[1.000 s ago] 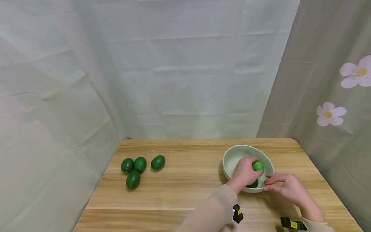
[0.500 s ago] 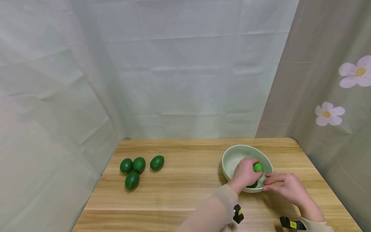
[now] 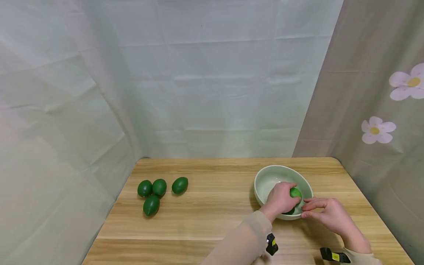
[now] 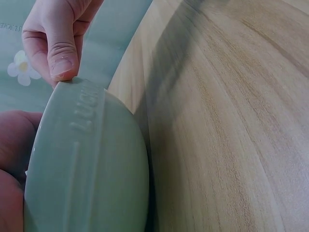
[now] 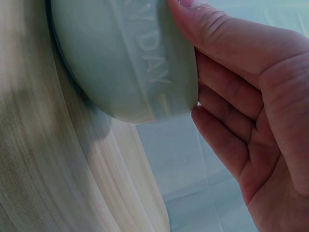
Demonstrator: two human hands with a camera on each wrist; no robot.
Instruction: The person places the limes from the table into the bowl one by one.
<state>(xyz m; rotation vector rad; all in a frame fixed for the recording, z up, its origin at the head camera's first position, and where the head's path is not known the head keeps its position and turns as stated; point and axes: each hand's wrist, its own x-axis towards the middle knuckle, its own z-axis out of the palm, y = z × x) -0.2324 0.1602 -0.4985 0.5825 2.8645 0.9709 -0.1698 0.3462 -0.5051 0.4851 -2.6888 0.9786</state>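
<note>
A pale green bowl (image 3: 269, 178) with raised lettering on its outside stands at the right of the wooden table. Inside it, my left hand (image 3: 281, 198) curls its fingers and thumb around a bright green lime (image 3: 294, 192). Below that hand, part of a dark green fruit (image 3: 290, 211) shows in the bowl. At the bowl's right front rim, my right hand (image 3: 328, 213) pinches the edge, thumb outside; the right wrist view shows its thumb (image 5: 207, 24) against the bowl wall. The left wrist view has the left hand mostly hidden behind the bowl.
Several dark green oval fruits lie at the table's left: three close together, including the front one (image 3: 151, 205), and one slightly apart (image 3: 180, 185). Pale cloth (image 3: 215, 92) hangs behind the table (image 3: 205, 221), and flowered cloth (image 3: 367, 103) hangs at the right.
The left hand and the lime have sunk slightly lower into the bowl. The right hand keeps its hold on the rim, and the fruits on the left have not moved.
</note>
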